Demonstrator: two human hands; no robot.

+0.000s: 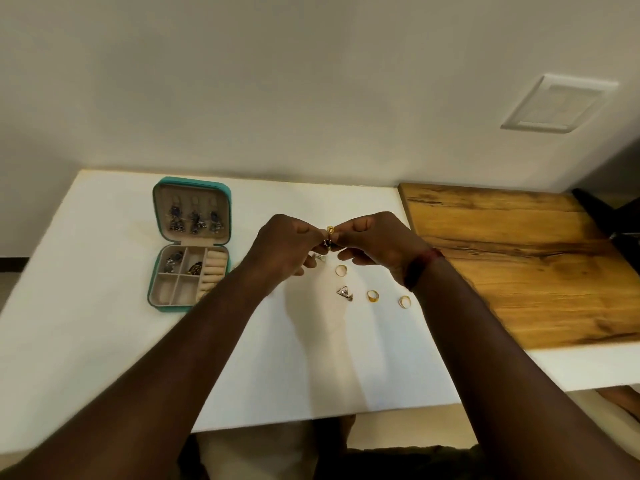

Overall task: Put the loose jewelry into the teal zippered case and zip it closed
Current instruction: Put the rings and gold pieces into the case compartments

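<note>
Case: the teal zippered case lies open at the left of the white surface; earrings hang in its lid, and a few pieces lie in the far compartments.
In hand: a small gold piece, held above the surface.
Grip: left hand and right hand both pinch it.
Still loose: first gold ring, triangular piece, second gold ring, third gold ring.
Left: these pieces, I judge, then the zipping.

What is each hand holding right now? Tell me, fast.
Left hand: pinching the small gold jewelry piece.
Right hand: pinching the same piece from the other side.
</note>
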